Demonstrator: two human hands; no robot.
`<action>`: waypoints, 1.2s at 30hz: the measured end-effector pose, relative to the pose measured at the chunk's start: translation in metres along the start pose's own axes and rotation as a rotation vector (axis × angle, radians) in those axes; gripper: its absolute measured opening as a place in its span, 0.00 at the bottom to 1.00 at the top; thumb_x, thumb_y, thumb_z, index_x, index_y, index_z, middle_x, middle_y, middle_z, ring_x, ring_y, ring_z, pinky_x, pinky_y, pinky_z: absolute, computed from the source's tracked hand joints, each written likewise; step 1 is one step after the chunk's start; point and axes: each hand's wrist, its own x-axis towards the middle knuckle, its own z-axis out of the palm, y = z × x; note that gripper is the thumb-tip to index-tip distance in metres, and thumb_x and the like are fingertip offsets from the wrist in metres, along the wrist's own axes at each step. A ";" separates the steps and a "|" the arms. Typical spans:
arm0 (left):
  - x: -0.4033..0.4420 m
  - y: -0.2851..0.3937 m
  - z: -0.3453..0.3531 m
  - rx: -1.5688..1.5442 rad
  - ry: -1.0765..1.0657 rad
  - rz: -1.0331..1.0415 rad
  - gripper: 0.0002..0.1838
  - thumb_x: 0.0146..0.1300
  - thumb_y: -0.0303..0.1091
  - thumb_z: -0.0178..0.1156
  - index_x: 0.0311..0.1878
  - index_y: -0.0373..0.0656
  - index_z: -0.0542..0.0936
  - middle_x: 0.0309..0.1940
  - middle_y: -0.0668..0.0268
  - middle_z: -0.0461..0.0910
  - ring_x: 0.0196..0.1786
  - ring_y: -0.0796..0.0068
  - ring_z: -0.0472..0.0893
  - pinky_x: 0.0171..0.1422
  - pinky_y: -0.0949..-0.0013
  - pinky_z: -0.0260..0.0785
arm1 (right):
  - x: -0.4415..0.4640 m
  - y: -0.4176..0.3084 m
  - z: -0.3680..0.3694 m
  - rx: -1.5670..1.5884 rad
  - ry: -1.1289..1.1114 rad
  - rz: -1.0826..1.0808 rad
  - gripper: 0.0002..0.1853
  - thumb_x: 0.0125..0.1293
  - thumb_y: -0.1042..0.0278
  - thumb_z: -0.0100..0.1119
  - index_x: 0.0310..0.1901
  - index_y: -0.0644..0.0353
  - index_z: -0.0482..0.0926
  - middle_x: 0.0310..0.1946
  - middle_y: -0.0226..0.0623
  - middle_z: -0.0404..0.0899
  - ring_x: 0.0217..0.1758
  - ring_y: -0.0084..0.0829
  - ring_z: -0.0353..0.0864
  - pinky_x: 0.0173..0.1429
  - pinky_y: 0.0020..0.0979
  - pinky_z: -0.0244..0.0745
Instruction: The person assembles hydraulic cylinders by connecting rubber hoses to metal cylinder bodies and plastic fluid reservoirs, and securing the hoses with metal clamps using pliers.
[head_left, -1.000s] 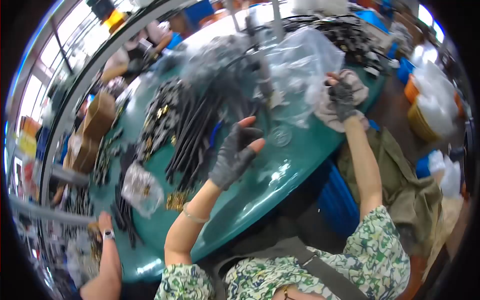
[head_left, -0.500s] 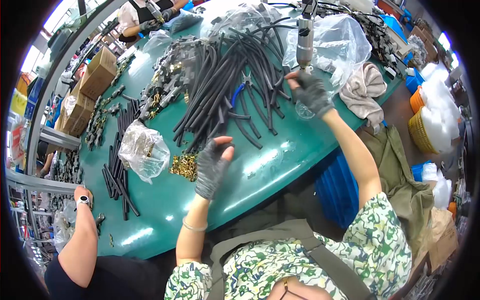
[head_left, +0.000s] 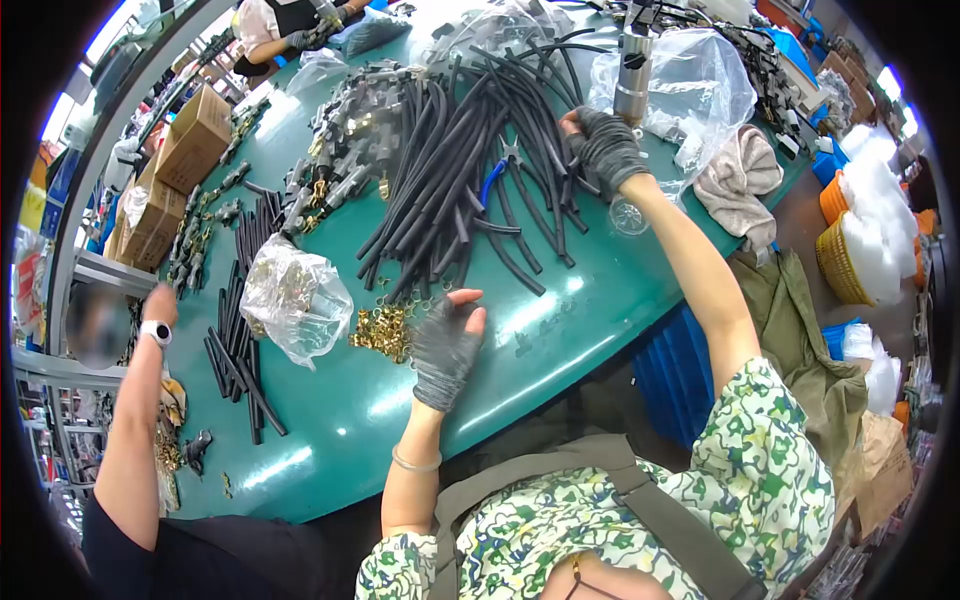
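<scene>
My left hand [head_left: 447, 345], in a grey fingerless glove, is beside a small pile of brass fittings [head_left: 380, 334]. Its thumb and forefinger stand apart, with nothing visible between them. My right hand [head_left: 607, 150], gloved the same way, is left of and slightly below a hanging metal power driver [head_left: 632, 80]. Its fingers are curled with the tips close together near the far ends of some black tubes; what they hold, if anything, is hidden. The large heap of black tubes [head_left: 440, 185] lies between my hands. Blue-handled pliers [head_left: 494, 180] rest on it.
A clear plastic bag [head_left: 292, 300] and more black tubes [head_left: 237, 350] lie left on the green table [head_left: 400, 450]. Grey connector parts [head_left: 355, 130] are piled behind. A beige cloth [head_left: 738, 180] sits right. A neighbour's arm [head_left: 135, 420] reaches in at left; another person works at the back.
My right hand has moved left and up, away from beneath the driver tip. My left hand has shifted right and slightly down. The neighbour's hand at left has moved up.
</scene>
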 end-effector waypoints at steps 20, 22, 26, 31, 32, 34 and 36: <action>-0.004 -0.011 0.000 0.094 0.082 0.154 0.09 0.60 0.29 0.59 0.44 0.40 0.78 0.28 0.68 0.77 0.33 0.80 0.76 0.41 0.74 0.69 | -0.031 -0.037 0.001 -0.010 -0.267 -0.001 0.13 0.61 0.57 0.58 0.39 0.57 0.79 0.26 0.43 0.80 0.30 0.36 0.81 0.38 0.36 0.73; -0.005 -0.011 -0.001 0.050 0.072 0.093 0.09 0.60 0.30 0.59 0.43 0.40 0.77 0.30 0.65 0.78 0.35 0.77 0.77 0.43 0.72 0.70 | -0.031 -0.044 0.008 -0.024 -0.227 -0.062 0.12 0.62 0.58 0.57 0.39 0.57 0.79 0.27 0.43 0.81 0.31 0.34 0.81 0.38 0.35 0.73; 0.000 -0.038 0.011 -0.110 0.109 0.219 0.09 0.58 0.30 0.58 0.42 0.39 0.76 0.32 0.60 0.78 0.36 0.68 0.78 0.42 0.67 0.70 | -0.003 -0.036 0.057 0.251 -0.190 -0.304 0.10 0.62 0.63 0.58 0.42 0.55 0.80 0.29 0.34 0.81 0.32 0.22 0.79 0.38 0.27 0.71; 0.008 -0.048 0.016 0.210 0.212 0.292 0.11 0.49 0.33 0.59 0.37 0.41 0.77 0.28 0.55 0.78 0.34 0.55 0.79 0.40 0.58 0.71 | 0.061 -0.040 0.130 0.223 -0.275 -0.640 0.27 0.54 0.83 0.50 0.58 0.56 0.71 0.50 0.37 0.74 0.54 0.29 0.72 0.57 0.26 0.66; 0.003 -0.036 0.011 0.193 0.187 0.224 0.11 0.48 0.34 0.59 0.36 0.41 0.77 0.28 0.55 0.78 0.34 0.55 0.79 0.39 0.57 0.71 | 0.073 -0.039 0.137 0.086 -0.334 -0.655 0.32 0.51 0.87 0.45 0.60 0.56 0.69 0.51 0.41 0.72 0.57 0.35 0.71 0.61 0.29 0.64; 0.002 -0.040 0.009 0.182 0.226 0.261 0.11 0.47 0.34 0.60 0.35 0.42 0.77 0.28 0.55 0.78 0.34 0.54 0.79 0.39 0.57 0.71 | 0.117 0.015 0.178 0.015 -0.411 -0.771 0.30 0.53 0.87 0.44 0.60 0.56 0.69 0.51 0.40 0.73 0.56 0.38 0.72 0.62 0.30 0.64; -0.002 -0.037 0.005 0.157 0.227 0.276 0.10 0.47 0.34 0.60 0.34 0.43 0.77 0.27 0.56 0.78 0.34 0.53 0.79 0.38 0.57 0.71 | 0.113 0.007 0.173 0.031 -0.424 -0.783 0.27 0.56 0.86 0.46 0.59 0.56 0.69 0.51 0.40 0.73 0.54 0.38 0.73 0.61 0.30 0.64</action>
